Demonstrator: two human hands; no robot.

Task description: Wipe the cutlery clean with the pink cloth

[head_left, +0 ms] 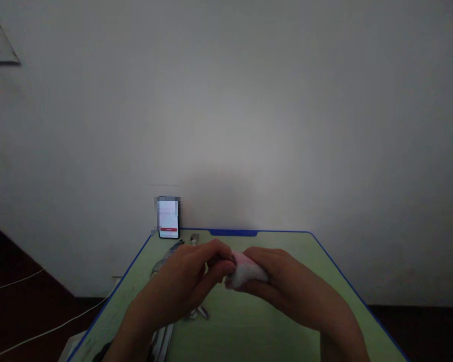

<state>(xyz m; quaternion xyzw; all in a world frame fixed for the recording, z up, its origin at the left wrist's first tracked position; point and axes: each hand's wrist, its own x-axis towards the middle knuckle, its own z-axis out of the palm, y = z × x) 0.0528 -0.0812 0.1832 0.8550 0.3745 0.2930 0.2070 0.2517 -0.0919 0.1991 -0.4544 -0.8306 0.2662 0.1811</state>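
Observation:
Both hands meet above the middle of the table. My right hand [279, 276] is closed around a folded white-and-pink cloth [251, 272], fingers above and thumb below. My left hand [198, 269] is closed too, its thumb and fingertips pinched against the cloth's left edge. Whatever thin thing may lie between those fingertips is hidden. Beyond my left hand, a metal fork [195, 238] lies on the green tabletop [279, 322]. A grey tool with a dark tip [178, 245] is partly covered by that hand. Small metal pieces [199, 312] show below my left wrist.
A phone [168, 218] with a lit screen stands upright at the table's back left corner, near the wall [226, 125]. Long silver pieces [162, 342] lie by my left forearm. A white cable [60, 326] runs along the left side. The table has a blue edge [340, 271].

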